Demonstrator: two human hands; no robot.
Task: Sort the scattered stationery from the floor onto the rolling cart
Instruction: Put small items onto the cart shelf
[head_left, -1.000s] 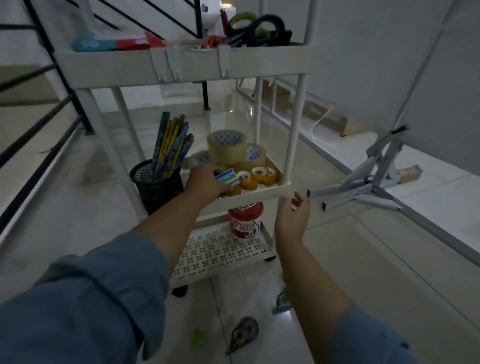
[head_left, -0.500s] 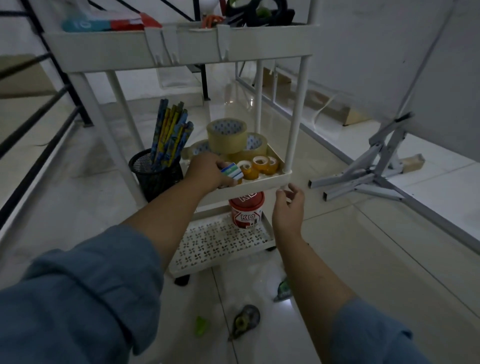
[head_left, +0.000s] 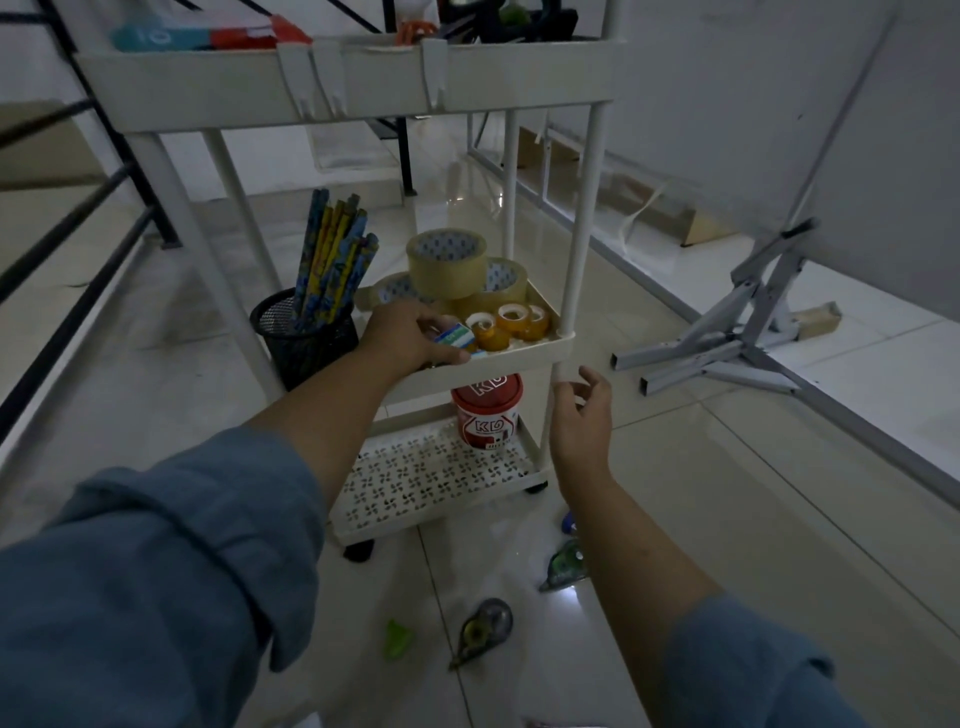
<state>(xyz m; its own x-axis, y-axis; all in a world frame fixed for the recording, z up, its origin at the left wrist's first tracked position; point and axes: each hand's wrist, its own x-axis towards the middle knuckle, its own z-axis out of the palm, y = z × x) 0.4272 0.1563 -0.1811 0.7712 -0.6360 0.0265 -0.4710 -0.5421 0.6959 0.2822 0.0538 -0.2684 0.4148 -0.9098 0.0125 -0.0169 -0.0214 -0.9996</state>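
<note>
Floor: pale tiles (head_left: 727, 519); two correction tapes (head_left: 483, 629) and a green scrap (head_left: 397, 636) lay by the cart (head_left: 582, 234).
Top tray (head_left: 208, 93): scissors (head_left: 540, 18), blue-red pack (head_left: 208, 36).
Middle tray (head_left: 519, 354): big rolls (head_left: 447, 262), small rolls (head_left: 511, 322).
Cup (head_left: 304, 343): pencils (head_left: 332, 260), left of the rolls.
Bottom tray (head_left: 426, 478): red-lidded tub (head_left: 487, 415).
Left hand (head_left: 410, 335): pinched a small box (head_left: 457, 336) over the middle tray.
Right hand (head_left: 584, 415): fingers loose, holding nothing, beside the cart post.

**Legible markings: one brand**

Red-and-white tub (head_left: 487, 415), bottom shelf of cart (head_left: 550, 91): "KD" on the side label, and the same letters partly visible on the red lid. Small box (head_left: 457, 336), middle shelf: printed, but too small to read.
</note>
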